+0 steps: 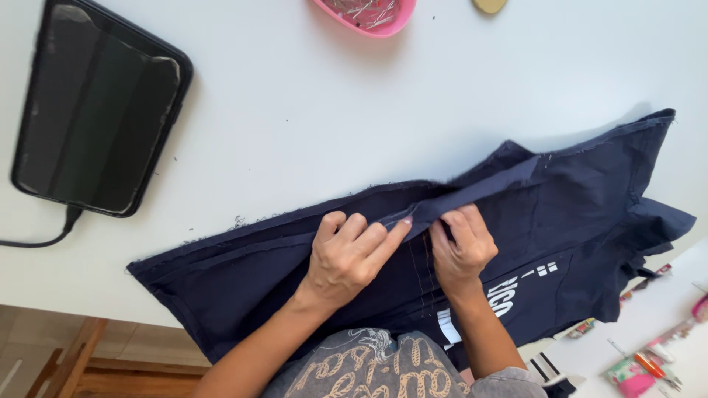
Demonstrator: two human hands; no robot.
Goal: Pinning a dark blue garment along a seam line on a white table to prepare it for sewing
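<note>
Both hands pinch a folded seam of the dark navy cloth garment [575, 199] on the white table [295, 110]: left hand [346, 258], right hand [461, 247]. A black rectangular tablet [99, 103] lies at ten o'clock, and a pink plastic pin dish [369, 15] at twelve.

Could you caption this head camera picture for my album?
Left hand and right hand pinch a folded seam of navy blue fabric on a white table.

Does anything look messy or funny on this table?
A little. The dark blue cloth has a frayed top edge, and tiny thread bits lie scattered on the white table beside it. Both hands, left and right, pinch the seam. Nothing looks spilled or broken.
</note>
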